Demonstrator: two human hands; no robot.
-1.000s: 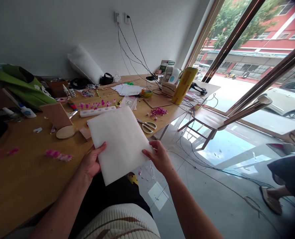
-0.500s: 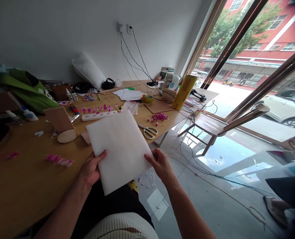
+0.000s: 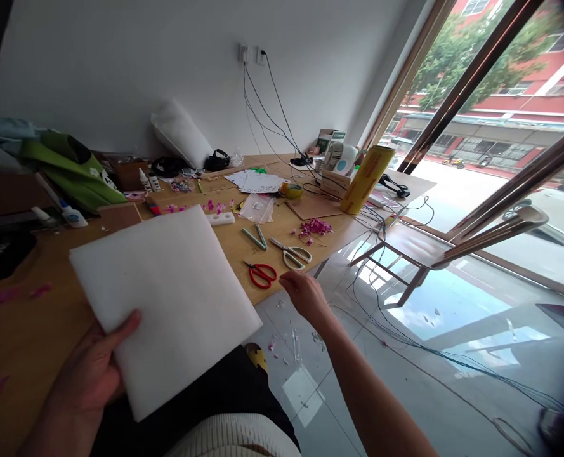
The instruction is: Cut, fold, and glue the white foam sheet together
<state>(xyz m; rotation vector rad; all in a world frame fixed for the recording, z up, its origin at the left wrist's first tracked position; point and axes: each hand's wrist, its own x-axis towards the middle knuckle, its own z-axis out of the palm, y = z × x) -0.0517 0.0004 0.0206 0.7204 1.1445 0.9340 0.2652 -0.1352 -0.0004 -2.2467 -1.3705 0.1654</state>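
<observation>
A white foam-like sheet (image 3: pixel 167 304), square and seemingly folded or layered, tilts above my lap and the table edge. My left hand (image 3: pixel 94 355) grips its lower left side, thumb on top and the other fingers hidden beneath. Apart from the sheet, my right hand (image 3: pixel 303 292) hovers at the table's front edge with its fingers curled together and nothing visible in them. Just left of its fingertips lie red-handled scissors (image 3: pixel 261 275). Beyond them are white-handled scissors (image 3: pixel 294 254) and two slim green sticks (image 3: pixel 254 237).
Pink petals (image 3: pixel 314 227) lie heaped on the table (image 3: pixel 229 244). Farther back stand a yellow roll (image 3: pixel 367 181), a small fan (image 3: pixel 343 158) and papers (image 3: pixel 260 182). A wooden chair (image 3: pixel 410 251) stands to the right, with cables (image 3: pixel 434 343) across the floor.
My right hand has let go of the sheet and moved near the scissors. My left hand has carried the sheet left and down, uncovering the red-handled scissors and green sticks.
</observation>
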